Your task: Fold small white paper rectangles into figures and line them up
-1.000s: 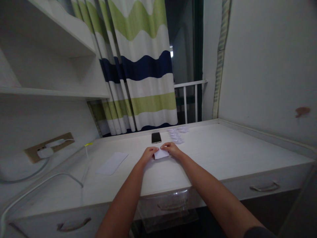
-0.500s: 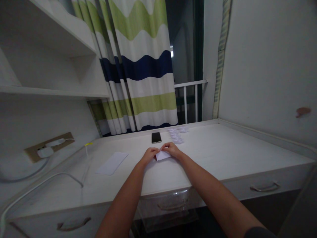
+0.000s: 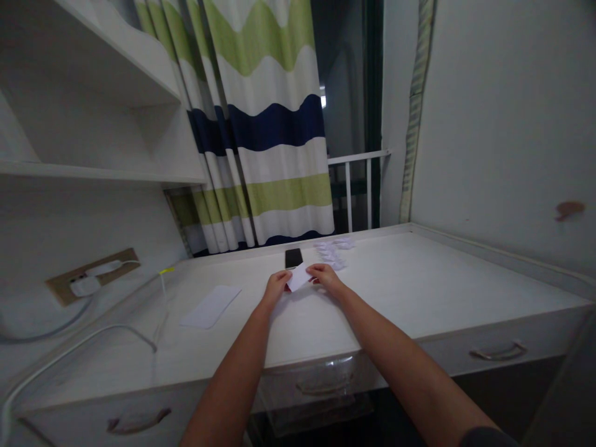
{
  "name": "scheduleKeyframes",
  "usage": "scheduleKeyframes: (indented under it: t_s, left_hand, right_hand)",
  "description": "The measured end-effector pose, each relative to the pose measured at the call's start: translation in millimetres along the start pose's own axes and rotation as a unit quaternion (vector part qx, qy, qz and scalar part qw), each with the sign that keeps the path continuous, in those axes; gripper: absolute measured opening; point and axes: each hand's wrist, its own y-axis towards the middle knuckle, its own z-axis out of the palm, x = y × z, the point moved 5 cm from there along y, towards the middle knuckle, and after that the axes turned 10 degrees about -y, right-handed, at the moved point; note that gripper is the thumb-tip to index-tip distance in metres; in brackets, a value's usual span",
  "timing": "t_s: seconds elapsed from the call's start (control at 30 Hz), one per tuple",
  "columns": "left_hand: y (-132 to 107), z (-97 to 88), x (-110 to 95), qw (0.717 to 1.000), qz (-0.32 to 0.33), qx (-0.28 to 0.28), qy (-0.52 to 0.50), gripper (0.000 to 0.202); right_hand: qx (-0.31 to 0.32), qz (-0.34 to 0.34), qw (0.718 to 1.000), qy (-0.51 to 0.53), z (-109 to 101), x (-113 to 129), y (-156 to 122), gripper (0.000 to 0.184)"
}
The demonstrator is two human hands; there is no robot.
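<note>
A small piece of white paper (image 3: pixel 299 277) is held between my two hands, a little above the white desk. My left hand (image 3: pixel 277 288) pinches its left edge between thumb and fingers. On the opposite side, my right hand (image 3: pixel 326 277) grips the right edge, fingers curled behind it. Just beyond the paper lies a dark phone (image 3: pixel 293 257), its near end partly covered by the sheet. Several folded white paper pieces (image 3: pixel 330 253) are grouped behind my right hand. Flat on the desk to the left rests white paper (image 3: pixel 212 307).
The white desk (image 3: pixel 447 279) has a raised rim at the back and drawers with metal handles (image 3: pixel 498 352) in front. A white cable (image 3: pixel 93 338) runs along its left side from plugs in a wall socket (image 3: pixel 93 276). A striped curtain (image 3: pixel 279 130) hangs behind.
Both hands have lifted the paper slightly and tilted it, and it now shows a broader face turned toward me. My hands have moved a little apart.
</note>
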Motion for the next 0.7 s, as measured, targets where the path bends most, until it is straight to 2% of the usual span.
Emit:
scheduleKeyframes:
  t_s: [0.1,0.23,0.33,0.47,0.6,0.7]
  left_hand:
    - [-2,1.6,-5,0.998,0.042,-0.002,0.041,0.026]
    - [-6,7.8,-12,0.988,0.106,0.013,0.114,0.01]
    - [-8,12.6,-12,0.984,0.096,0.04,0.146,0.007]
    - [-8,14.3,-8,0.986,0.082,0.056,0.135,0.014]
    - [-6,13.6,-2,0.987,0.072,0.068,0.126,0.025]
    - [-6,13.8,0,0.988,0.069,0.07,0.122,0.031]
  right_hand:
    - [0.0,0.004,1.0,0.011,0,-1,0,0.014]
    - [0.029,0.029,0.998,0.046,5,1,-4,0.014]
    - [0.068,0.054,0.991,0.104,10,2,-8,0.013]
    - [0.095,0.074,0.981,0.154,12,1,-10,0.009]
    - [0.108,0.071,0.98,0.154,12,0,-10,0.006]
    - [0.092,0.069,0.985,0.128,11,-1,-10,0.004]
